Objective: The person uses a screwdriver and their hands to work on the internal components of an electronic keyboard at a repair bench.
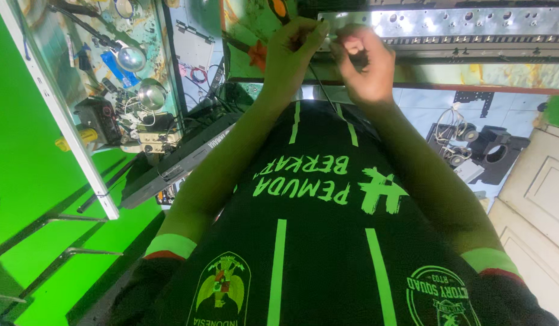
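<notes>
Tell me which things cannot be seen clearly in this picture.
- Head view: what the left hand grips is hidden by its fingers.
- Head view: the right hand covers whatever it pinches.
- Head view: the metal strip is cut off by the top edge.
- Head view: clutter on the bench is too small to identify.

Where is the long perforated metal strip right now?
In the head view, the perforated metal strip runs along the top right edge, right beside the right hand.

Bare matt metal on the long perforated rail (448,24), a stained, paint-blotched worktop (509,75) under it, thin dark plastic-sheathed wire (318,84) hanging below the hands, and two shiny chrome domes (132,58) gleaming at the left.
</notes>
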